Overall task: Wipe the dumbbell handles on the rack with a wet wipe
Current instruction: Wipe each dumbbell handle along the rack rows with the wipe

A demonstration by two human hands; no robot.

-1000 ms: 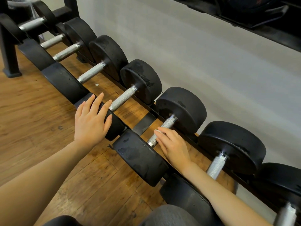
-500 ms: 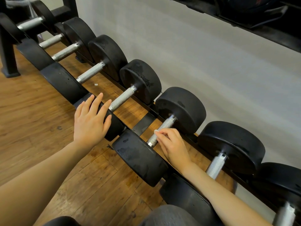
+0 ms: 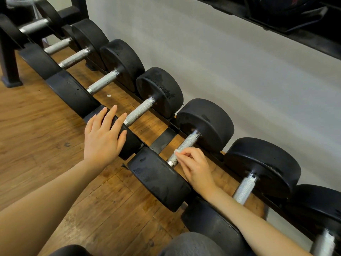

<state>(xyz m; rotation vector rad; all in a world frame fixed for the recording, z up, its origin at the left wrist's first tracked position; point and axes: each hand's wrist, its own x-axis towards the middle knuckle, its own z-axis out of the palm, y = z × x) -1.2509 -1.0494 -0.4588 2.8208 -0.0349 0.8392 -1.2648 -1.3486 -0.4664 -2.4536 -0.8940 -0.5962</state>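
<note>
Several black dumbbells with knurled silver handles lie in a row on a low black rack [image 3: 167,134]. My right hand [image 3: 196,168] pinches a small white wet wipe [image 3: 177,152] and holds it against the lower part of the middle dumbbell's handle [image 3: 186,144]. My left hand [image 3: 103,136] rests flat, fingers straight, on the near black head [image 3: 129,143] of the dumbbell to the left, whose handle [image 3: 139,112] is bare. Most of the wipe is hidden under my fingers.
The rack stands on a wooden floor [image 3: 36,130] along a grey wall [image 3: 239,61]. A black upright post [image 3: 8,58] of the rack stands at far left. A dark upper shelf [image 3: 295,19] overhangs at top right. My knees show at the bottom edge.
My right hand has curled its fingers and slid slightly down the handle with the wipe. My left hand has stayed on the dumbbell head.
</note>
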